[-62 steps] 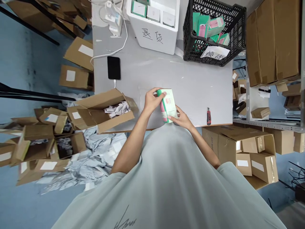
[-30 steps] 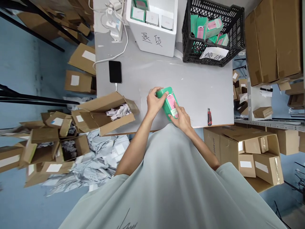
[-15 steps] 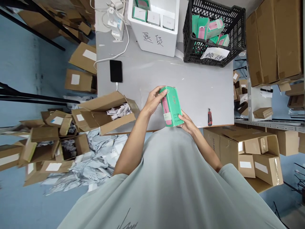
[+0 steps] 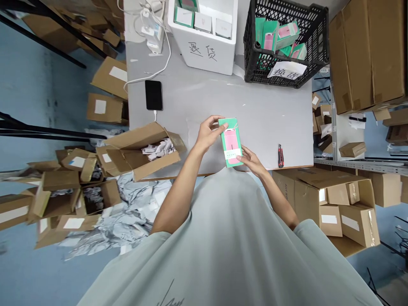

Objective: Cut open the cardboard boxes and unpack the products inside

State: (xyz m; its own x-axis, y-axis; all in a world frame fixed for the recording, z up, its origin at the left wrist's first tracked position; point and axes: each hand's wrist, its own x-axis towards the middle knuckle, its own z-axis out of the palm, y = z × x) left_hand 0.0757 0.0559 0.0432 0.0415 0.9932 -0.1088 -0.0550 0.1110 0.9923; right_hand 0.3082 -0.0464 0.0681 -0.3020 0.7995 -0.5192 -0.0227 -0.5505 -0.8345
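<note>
Since the picture 0.5 seconds ago, the green box has been turned, so its front with the pink picture now faces up and the green side with small writing has rolled away. It is held up by the middle of the front edge of the worktop, close to the person's shirt. The left hand pinches its top left corner, thumb on the front. The right hand grips its bottom right corner, thumb on the front too.

It looks like thin, stiff card, so I think it is light. What is inside is hidden. The front looks smooth and may slide a little, and a hard squeeze could dent the corners. The 2 long sides look like the best place to hold it.

At the back edge of the worktop is a white bin, with 3 boxes with pale ends in a row and another box partly seen behind. Near the back right corner, a black crate holds green and pink boxes, lying in a jumble. At the front left corner, an open brown box has crumpled paper inside. Past the front right corner, off the worktop, a big carton holds smaller brown boxes.
</note>
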